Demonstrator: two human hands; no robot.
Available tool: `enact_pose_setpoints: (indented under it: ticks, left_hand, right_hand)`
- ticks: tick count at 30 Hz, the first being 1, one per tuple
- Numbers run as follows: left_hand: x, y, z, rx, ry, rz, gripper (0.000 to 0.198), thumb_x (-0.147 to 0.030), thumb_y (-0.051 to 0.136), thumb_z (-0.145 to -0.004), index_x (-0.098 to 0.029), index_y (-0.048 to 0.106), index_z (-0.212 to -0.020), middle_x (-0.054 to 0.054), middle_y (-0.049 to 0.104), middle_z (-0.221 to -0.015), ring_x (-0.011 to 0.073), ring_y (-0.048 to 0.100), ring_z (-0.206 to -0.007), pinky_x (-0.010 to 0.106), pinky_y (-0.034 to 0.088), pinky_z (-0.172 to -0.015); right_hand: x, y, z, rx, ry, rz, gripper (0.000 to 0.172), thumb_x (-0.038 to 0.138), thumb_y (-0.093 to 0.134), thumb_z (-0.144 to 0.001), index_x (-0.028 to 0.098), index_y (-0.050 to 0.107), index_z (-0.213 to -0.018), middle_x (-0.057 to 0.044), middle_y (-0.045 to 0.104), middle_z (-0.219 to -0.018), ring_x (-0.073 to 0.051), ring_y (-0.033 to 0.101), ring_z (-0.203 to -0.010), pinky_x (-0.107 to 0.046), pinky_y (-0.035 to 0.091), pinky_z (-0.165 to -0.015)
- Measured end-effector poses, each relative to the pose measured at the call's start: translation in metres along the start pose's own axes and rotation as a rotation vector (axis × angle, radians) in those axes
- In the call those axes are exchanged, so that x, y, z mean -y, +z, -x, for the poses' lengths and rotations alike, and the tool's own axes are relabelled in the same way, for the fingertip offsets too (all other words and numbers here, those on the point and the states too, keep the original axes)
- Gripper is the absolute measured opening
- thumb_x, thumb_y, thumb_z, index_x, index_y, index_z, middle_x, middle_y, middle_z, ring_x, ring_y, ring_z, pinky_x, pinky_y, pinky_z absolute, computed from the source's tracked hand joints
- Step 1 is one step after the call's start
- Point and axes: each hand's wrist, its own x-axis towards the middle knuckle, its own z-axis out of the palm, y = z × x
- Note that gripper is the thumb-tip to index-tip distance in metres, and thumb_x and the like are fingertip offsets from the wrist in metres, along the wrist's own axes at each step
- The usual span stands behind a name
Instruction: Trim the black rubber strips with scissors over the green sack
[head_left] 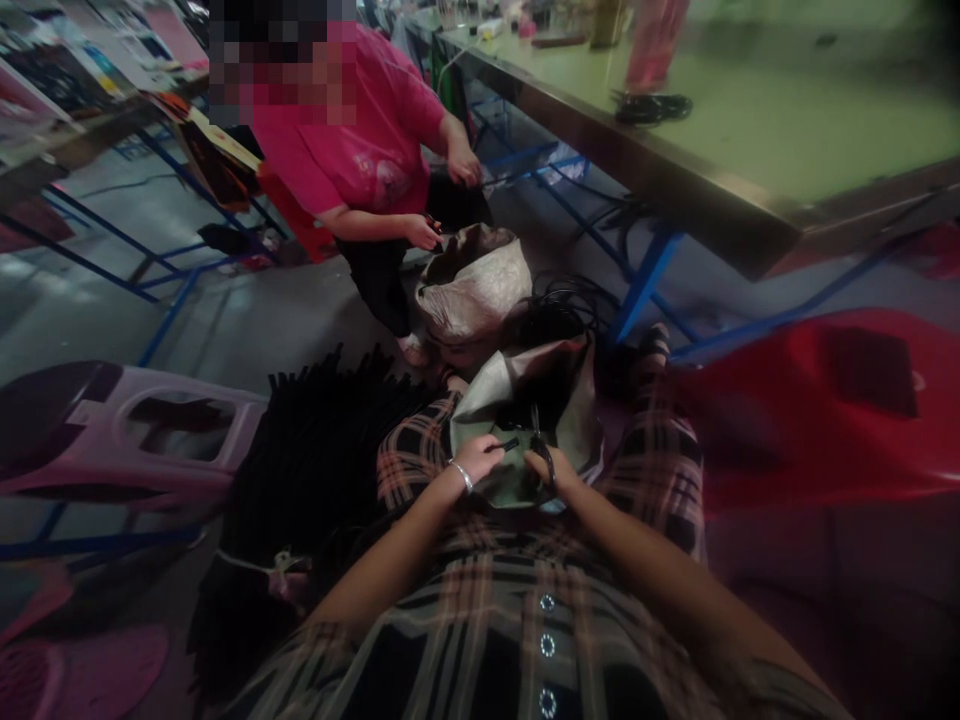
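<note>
Left hand (480, 460) pinches short black strip (511, 444); right hand (541, 468) curled round black-handled metal scissors (538, 446), both over open pale sack (489, 388) between knees. Black strand bundle (307, 460) left, red plastic stool (787, 410) right. Green-topped, blue-legged table (795, 130) crowds ahead-right, grey floor (217, 320).

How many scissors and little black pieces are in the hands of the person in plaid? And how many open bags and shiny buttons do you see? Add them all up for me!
Scissors: 1
Little black piece: 1
Open bags, the near bag plus the far bag: 2
Shiny buttons: 3
Total: 7
</note>
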Motion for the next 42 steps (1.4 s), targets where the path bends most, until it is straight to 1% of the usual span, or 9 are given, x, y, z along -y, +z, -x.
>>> enact_pose_setpoints:
  ticks: [3, 7, 11, 20, 27, 31, 34, 40, 42]
  left_hand:
    - [-0.005, 0.007, 0.006, 0.001, 0.056, -0.048, 0.024, -0.028, 0.055, -0.072, -0.013, 0.067, -0.086, -0.002, 0.053, -0.054, 0.008, 0.042, -0.045, 0.02, 0.031, -0.045]
    - [-0.009, 0.018, 0.011, 0.017, 0.159, -0.156, 0.021, -0.027, 0.055, -0.072, -0.014, 0.068, -0.082, 0.002, 0.06, -0.063, 0.0123, 0.051, -0.058, 0.023, 0.037, -0.054]
    - [-0.009, 0.021, 0.014, 0.024, 0.213, -0.248, 0.023, -0.029, 0.053, -0.073, -0.016, 0.068, -0.085, 0.003, 0.065, -0.075, 0.0147, 0.055, -0.068, 0.024, 0.039, -0.063]
    - [-0.012, -0.017, 0.031, -0.077, 0.24, -0.365, 0.028, -0.041, 0.052, -0.077, -0.019, 0.07, -0.083, 0.004, 0.064, -0.071, 0.0157, 0.054, -0.066, 0.024, 0.034, -0.06]
    - [0.009, -0.041, 0.048, 0.056, 0.134, -0.147, 0.028, -0.042, 0.053, -0.074, -0.017, 0.066, -0.076, -0.001, 0.057, -0.057, 0.0117, 0.048, -0.051, 0.021, 0.032, -0.05]
    - [0.031, -0.073, 0.068, 0.046, 0.138, -0.302, 0.022, -0.037, 0.062, -0.063, -0.017, 0.065, -0.071, -0.001, 0.061, -0.064, 0.0138, 0.052, -0.062, 0.021, 0.036, -0.057]
    - [0.054, -0.106, 0.094, -0.032, 0.091, -0.421, 0.019, -0.032, 0.06, -0.064, -0.02, 0.066, -0.078, 0.0, 0.065, -0.076, 0.0167, 0.057, -0.075, 0.022, 0.039, -0.065]
    - [0.111, -0.188, 0.159, -0.376, -0.259, -0.746, 0.018, -0.025, 0.054, -0.071, -0.025, 0.063, -0.086, 0.0, 0.067, -0.091, 0.0194, 0.06, -0.086, 0.024, 0.039, -0.068]
    - [0.12, -0.217, 0.183, -0.568, -0.325, -0.762, 0.019, -0.027, 0.053, -0.073, -0.025, 0.062, -0.089, 0.0, 0.067, -0.1, 0.0188, 0.06, -0.087, 0.023, 0.041, -0.068]
  right_hand:
    - [-0.001, -0.002, 0.002, 0.01, -0.045, -0.093, 0.033, 0.043, 0.051, -0.078, 0.014, 0.058, -0.062, -0.003, 0.06, -0.058, -0.012, 0.057, -0.057, -0.021, 0.042, -0.056]
    - [-0.003, -0.003, 0.003, 0.099, -0.092, -0.262, 0.043, 0.052, 0.052, -0.076, 0.014, 0.055, -0.057, -0.002, 0.056, -0.049, -0.012, 0.055, -0.048, -0.022, 0.041, -0.052]
    - [-0.008, -0.001, 0.0, 0.105, -0.096, -0.365, 0.042, 0.051, 0.056, -0.074, 0.015, 0.052, -0.054, -0.001, 0.052, -0.044, -0.01, 0.05, -0.042, -0.021, 0.039, -0.048]
    - [-0.006, -0.004, -0.018, -0.028, 0.028, -0.647, 0.038, 0.049, 0.065, -0.062, 0.016, 0.047, -0.058, 0.003, 0.048, -0.044, -0.01, 0.049, -0.038, -0.022, 0.037, -0.04]
    - [-0.006, -0.013, -0.023, -0.103, 0.078, -0.733, 0.037, 0.046, 0.066, -0.061, 0.018, 0.044, -0.065, 0.004, 0.048, -0.047, -0.01, 0.049, -0.039, -0.02, 0.036, -0.037]
    - [-0.012, -0.023, -0.028, -0.216, 0.098, -0.856, 0.033, 0.041, 0.067, -0.062, 0.018, 0.044, -0.068, 0.005, 0.048, -0.048, -0.008, 0.048, -0.039, -0.019, 0.035, -0.036]
    - [-0.016, -0.032, -0.031, -0.255, 0.068, -0.969, 0.031, 0.035, 0.068, -0.062, 0.019, 0.042, -0.067, 0.007, 0.045, -0.047, -0.006, 0.045, -0.038, -0.018, 0.036, -0.036]
    - [-0.022, -0.038, -0.033, -0.345, 0.087, -1.016, 0.028, 0.032, 0.065, -0.066, 0.02, 0.039, -0.068, 0.007, 0.045, -0.047, -0.006, 0.046, -0.038, -0.016, 0.034, -0.032]
    - [-0.023, -0.037, -0.033, -0.364, 0.086, -1.025, 0.027, 0.03, 0.065, -0.066, 0.02, 0.04, -0.069, 0.007, 0.045, -0.047, -0.006, 0.045, -0.037, -0.016, 0.034, -0.032]
